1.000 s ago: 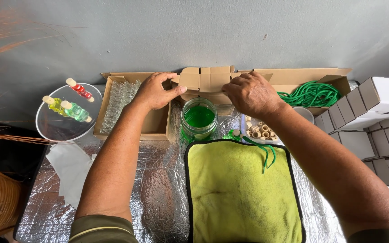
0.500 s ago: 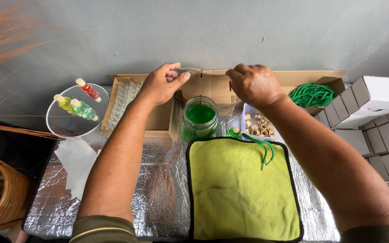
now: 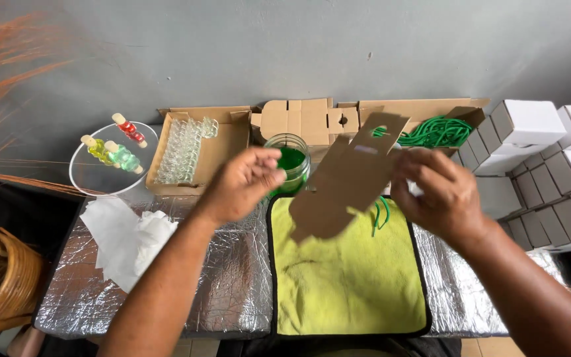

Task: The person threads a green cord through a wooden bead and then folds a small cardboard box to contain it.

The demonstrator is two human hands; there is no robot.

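Cardboard blank (image 3: 346,180), flat and die-cut, hangs above the yellow-green cloth (image 3: 348,277) on the counter (image 3: 166,291). Our right hand (image 3: 441,192) fingers pinch its upper edge; left hand (image 3: 242,185) fingers curl loosely beside it, gripping nothing. We judge folding comes next, needing both hands on the flaps.

soft, even daylight, fairly bright, with no hard shadows. the foil-covered tabletop (image 3: 226,277) under the hands gives scattered dull glints. both hands, left (image 3: 246,184) and right (image 3: 444,195), and the flat cardboard cutout (image 3: 345,178) between them are smeared by motion blur. things beyond the hands stay sharp; straight lines bow slightly near the frame edges.
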